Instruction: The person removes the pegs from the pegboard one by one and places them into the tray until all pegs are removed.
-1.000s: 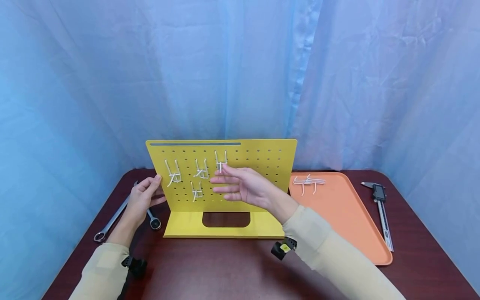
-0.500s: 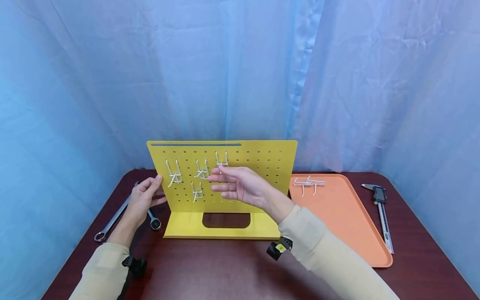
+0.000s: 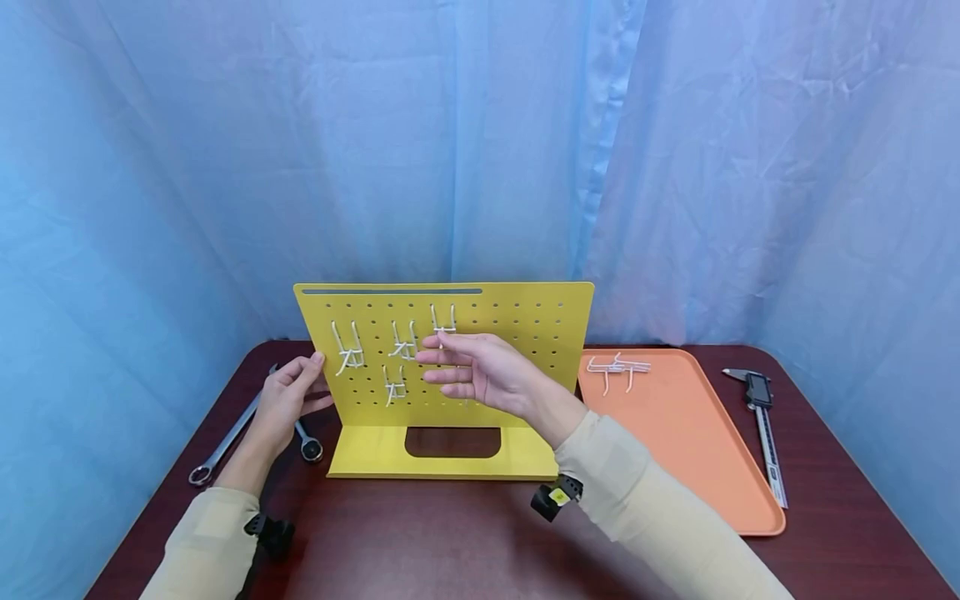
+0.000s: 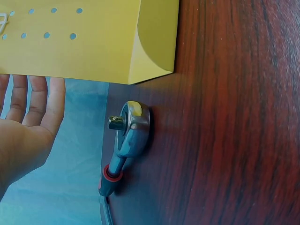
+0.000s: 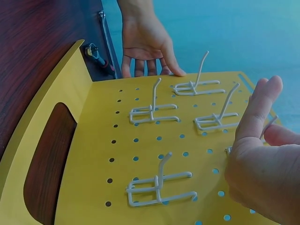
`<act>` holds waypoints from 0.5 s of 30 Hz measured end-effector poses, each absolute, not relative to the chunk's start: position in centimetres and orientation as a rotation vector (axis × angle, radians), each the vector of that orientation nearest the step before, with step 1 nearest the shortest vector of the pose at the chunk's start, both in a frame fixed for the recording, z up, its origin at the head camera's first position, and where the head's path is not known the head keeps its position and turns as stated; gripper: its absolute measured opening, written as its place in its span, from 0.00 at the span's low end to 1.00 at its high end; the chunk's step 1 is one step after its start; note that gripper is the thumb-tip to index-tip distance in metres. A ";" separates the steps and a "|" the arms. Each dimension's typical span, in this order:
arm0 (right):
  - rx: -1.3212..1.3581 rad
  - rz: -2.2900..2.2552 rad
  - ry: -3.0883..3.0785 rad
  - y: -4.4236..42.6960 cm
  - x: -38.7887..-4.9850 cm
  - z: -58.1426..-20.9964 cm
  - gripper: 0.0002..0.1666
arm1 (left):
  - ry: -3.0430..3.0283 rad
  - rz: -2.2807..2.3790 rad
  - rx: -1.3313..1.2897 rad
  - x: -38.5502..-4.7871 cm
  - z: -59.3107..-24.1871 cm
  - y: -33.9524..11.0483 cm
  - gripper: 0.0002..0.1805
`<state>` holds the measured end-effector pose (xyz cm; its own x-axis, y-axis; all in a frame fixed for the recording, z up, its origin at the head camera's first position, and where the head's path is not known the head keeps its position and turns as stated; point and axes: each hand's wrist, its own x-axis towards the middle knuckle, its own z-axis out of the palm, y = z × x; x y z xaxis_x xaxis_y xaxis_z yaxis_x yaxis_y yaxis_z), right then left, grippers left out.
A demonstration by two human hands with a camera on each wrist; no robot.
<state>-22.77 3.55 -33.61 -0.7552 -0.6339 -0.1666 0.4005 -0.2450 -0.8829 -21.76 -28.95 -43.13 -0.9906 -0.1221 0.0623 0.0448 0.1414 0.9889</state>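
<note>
Yellow pegboard (image 3: 414,414), edge gripped by left hand (image 3: 288,393), stands behind right hand (image 3: 491,372), which apparently pinches a hook (image 3: 443,331).

In the middle of the surface (image 3: 405,537) stands the pegboard (image 3: 420,417), with hooks (image 5: 158,190) on its front. At its left lie the wrench (image 3: 235,432) and ratchet (image 4: 133,136); at its right, the tray (image 3: 682,450) — more hooks (image 3: 617,365) in it — then the caliper (image 3: 759,389). Behind hangs the curtain (image 3: 525,167). The left hand (image 3: 288,392) is at the board's left edge, the right hand (image 3: 502,375) at the topmost hook (image 3: 445,328).
</note>
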 end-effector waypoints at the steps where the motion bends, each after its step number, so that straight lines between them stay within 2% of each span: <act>1: -0.296 -2.043 1.355 3.5 -22.8 -33.6 0.24 | -2.273 -1.978 0.078 -21.8 -43.1 -28.9 0.28; 9: -0.304 -2.057 1.382 3.1 -22.6 -33.4 0.24 | -2.268 -1.985 0.076 -21.9 -43.2 -28.8 0.27; 15: -0.302 -2.097 1.364 2.4 -22.1 -33.2 0.20 | -2.283 -1.950 0.086 -21.6 -43.2 -29.0 0.27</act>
<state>-22.15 2.40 -33.17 -0.7870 -0.6021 -0.1345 0.3670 -0.2817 -0.8865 -21.62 -29.02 -43.19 -0.9889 -0.1327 0.0676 0.0460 0.1597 0.9861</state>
